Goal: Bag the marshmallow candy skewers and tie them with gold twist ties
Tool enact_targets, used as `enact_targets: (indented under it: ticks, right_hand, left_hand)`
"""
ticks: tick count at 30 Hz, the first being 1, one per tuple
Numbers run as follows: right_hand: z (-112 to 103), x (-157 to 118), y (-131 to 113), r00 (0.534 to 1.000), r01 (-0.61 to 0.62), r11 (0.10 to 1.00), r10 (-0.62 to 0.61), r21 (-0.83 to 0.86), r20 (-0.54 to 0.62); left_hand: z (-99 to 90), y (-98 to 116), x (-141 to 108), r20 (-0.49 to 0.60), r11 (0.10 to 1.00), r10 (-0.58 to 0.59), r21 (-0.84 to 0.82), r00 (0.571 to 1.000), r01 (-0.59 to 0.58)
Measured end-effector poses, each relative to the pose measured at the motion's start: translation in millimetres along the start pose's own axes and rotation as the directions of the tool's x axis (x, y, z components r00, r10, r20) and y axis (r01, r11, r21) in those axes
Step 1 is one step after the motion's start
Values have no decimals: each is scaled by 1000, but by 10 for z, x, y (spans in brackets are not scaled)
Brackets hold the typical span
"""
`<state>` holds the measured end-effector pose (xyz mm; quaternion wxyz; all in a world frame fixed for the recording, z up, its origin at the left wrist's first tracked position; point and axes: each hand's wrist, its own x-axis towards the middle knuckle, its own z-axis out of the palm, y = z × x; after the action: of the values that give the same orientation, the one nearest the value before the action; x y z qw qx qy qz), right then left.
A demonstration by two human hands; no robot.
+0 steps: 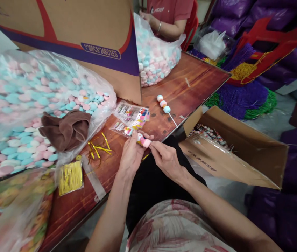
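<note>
Near the table's front edge, my left hand (133, 151) is closed round a small printed bag (139, 138) with pink and white candy in it. My right hand (165, 157) pinches the lower end of the same candy bag, close to a pink piece (146, 142). Just beyond my left fingers lie flat printed bags (132, 113) on the table. A candy stick (163, 104) of pink, white and blue pieces rests to their right. Gold twist ties (99, 148) are scattered left of my hands, and a packet of gold ties (71, 177) lies nearer.
Large clear bags of pastel candy (22, 94) fill the left, with a brown cloth (65, 129) on top. A big cardboard box (85, 38) stands behind. An open carton (258, 150) with wrapped sticks is at right. Across the table sits a person (173, 21) beside another candy bag (156, 57).
</note>
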<state>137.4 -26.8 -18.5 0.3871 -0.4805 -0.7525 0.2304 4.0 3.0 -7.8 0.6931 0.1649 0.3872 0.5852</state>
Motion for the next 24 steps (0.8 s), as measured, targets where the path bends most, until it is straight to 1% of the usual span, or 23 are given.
enact_targets:
  ticks: [4,9,12,13,15,17,19,20,22,24]
  right_hand:
    - [-4,-24,-27,999,-45,995,46,90,-5]
    - [134,32,-70,981,-141,976,160,165,-110]
    - [170,95,-97,970,-179,954,212,241,-119]
    - [153,103,-100,970,-191,948,222,254,-98]
    - [81,89,-96,973,-218,940,231,263,-16]
    - [-12,42,-77,971,-238,935,219,264,101]
    - [-85,-19,-53,955,-254,926,194,280,226]
    - [-104,-47,-43,945,-264,919,185,294,268]
    - [-109,-89,-34,939,-274,912,184,306,292]
    - [-85,-102,-41,952,-252,926,185,281,246]
  left_hand:
    - [-17,27,9,-19,1000,3,-16,1000,-3]
    - [44,-91,-28,26,999,-32,-41,999,33]
    - [54,-111,-44,33,999,-32,-43,999,33]
    - [46,-93,-44,38,998,-40,-43,998,41]
    - [21,-31,-38,32,998,-44,-49,999,45]
    - [-6,39,-28,-1,998,-26,-51,1000,26]
    - [-24,85,-19,-40,999,-8,-33,999,6]
    - [-26,94,-17,-51,1000,-8,-18,999,7]
    - [-18,83,-20,-47,1000,-24,9,999,25]
    - [-3,55,-37,-16,998,-51,28,999,51]
